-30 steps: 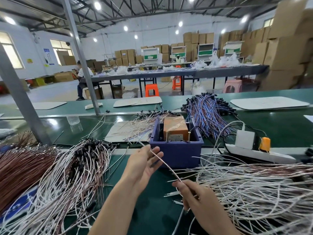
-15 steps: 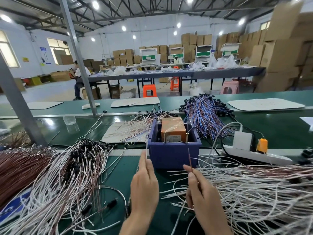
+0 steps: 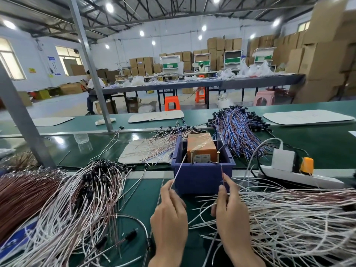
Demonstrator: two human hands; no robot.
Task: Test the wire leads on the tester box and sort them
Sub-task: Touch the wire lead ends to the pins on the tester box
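At bench centre: one tester box sitting in one blue bin.
Left hand: I am pinching one white lead end.
Right hand: I am pinching one reddish lead end.

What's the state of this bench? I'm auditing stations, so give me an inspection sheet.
Surface: green mat, shiny, crowded.
Job's things: blue box holding orange tester; white leads right, black-tipped leads left.
Clutter: clear bottle, cardboard sheet.
Grips: left hand pinches a pale lead end; right hand pinches a reddish lead end.
Cables: power strip with plugs, right.
Surroundings: stacked cartons, orange stool.
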